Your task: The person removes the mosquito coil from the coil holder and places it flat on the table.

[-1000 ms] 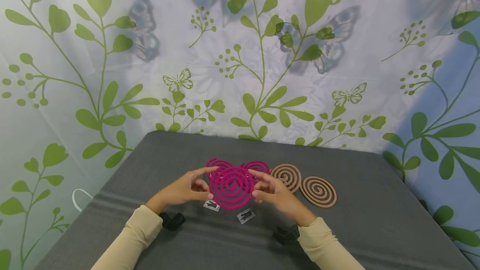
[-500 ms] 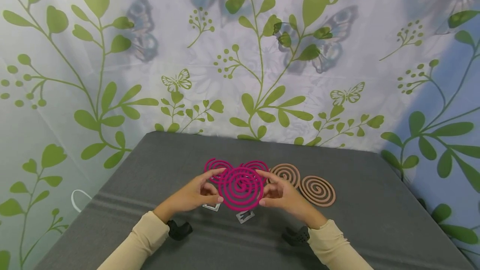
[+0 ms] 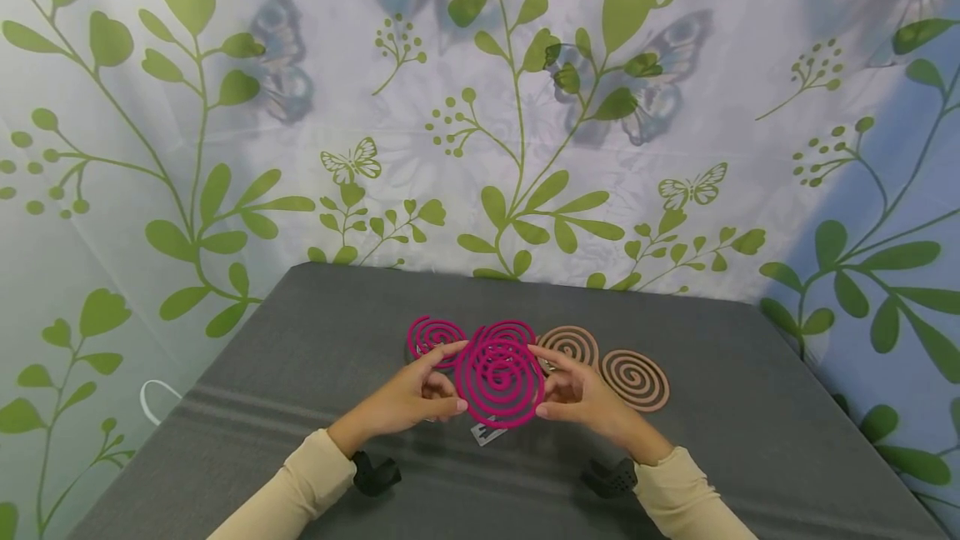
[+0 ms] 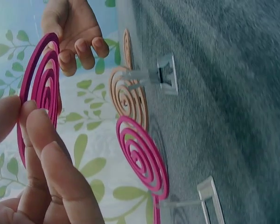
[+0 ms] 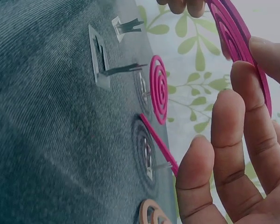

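Between my two hands a pink mosquito coil (image 3: 499, 376) is held above the grey table. My left hand (image 3: 408, 398) pinches its left edge between thumb and fingers, and my right hand (image 3: 592, 408) holds the right edge the same way. Below the coil lies a small metal coil stand (image 3: 489, 434) with a raised prong, clear in the left wrist view as a bent metal stand (image 4: 169, 77). Another metal stand (image 5: 116, 29) shows in the right wrist view; the left hand mostly covers it in the head view.
Behind the hands, a left pink coil (image 3: 437, 338) and a right pink coil (image 3: 517, 327) sit raised on metal stands. To their right are a brown coil (image 3: 568, 347) and a second brown coil (image 3: 636, 380). A patterned curtain (image 3: 480, 107) hangs behind the grey table (image 3: 750, 407).
Both hands have moved right and slightly nearer with the pink coil between them. It now partly overlaps the right back pink coil in the head view. The other coils stay put.
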`<state>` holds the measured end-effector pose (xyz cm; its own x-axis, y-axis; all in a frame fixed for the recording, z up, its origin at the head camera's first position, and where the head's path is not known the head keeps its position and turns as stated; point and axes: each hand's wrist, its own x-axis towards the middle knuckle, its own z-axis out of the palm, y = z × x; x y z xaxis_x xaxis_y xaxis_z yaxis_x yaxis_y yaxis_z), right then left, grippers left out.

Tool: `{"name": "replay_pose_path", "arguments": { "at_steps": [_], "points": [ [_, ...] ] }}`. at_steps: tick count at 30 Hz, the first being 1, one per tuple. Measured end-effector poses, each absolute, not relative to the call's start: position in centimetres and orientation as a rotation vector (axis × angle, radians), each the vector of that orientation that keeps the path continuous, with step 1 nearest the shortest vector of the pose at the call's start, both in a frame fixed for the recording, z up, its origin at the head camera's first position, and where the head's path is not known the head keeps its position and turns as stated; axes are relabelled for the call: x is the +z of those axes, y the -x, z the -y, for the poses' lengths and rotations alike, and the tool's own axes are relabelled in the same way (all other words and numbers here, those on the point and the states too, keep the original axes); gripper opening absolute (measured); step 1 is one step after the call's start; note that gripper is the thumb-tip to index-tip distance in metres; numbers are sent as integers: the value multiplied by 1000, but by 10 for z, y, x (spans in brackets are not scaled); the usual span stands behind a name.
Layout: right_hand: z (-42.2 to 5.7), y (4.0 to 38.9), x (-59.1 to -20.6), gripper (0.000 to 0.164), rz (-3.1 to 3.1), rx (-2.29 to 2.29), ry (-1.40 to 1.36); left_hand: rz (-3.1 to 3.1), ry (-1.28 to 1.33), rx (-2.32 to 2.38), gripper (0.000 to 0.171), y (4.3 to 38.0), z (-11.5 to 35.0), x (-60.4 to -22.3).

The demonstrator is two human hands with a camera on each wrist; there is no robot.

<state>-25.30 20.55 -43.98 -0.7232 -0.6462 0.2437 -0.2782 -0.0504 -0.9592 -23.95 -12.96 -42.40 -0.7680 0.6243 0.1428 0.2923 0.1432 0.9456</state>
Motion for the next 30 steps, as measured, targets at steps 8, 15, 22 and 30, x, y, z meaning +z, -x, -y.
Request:
{"name": "replay_pose_path", "arguments": {
  "at_steps": [8, 15, 22, 30],
  "points": [
    [-217, 253, -442, 81, -1967, -1818, 974, -2164, -817, 1654, 82, 236, 115, -426],
    [-230, 253, -441, 81, -1977, -1790, 918, -2163, -753, 1657, 81, 233, 100, -428],
    [-246, 254, -441, 80, -1992, -1758, 914, -2163, -703, 1676, 83, 230, 84, -430],
    [-261, 253, -436, 75, -1970, -1735, 875, -2090, -690, 1740, 85, 228, 68, -435]
  ]
}}
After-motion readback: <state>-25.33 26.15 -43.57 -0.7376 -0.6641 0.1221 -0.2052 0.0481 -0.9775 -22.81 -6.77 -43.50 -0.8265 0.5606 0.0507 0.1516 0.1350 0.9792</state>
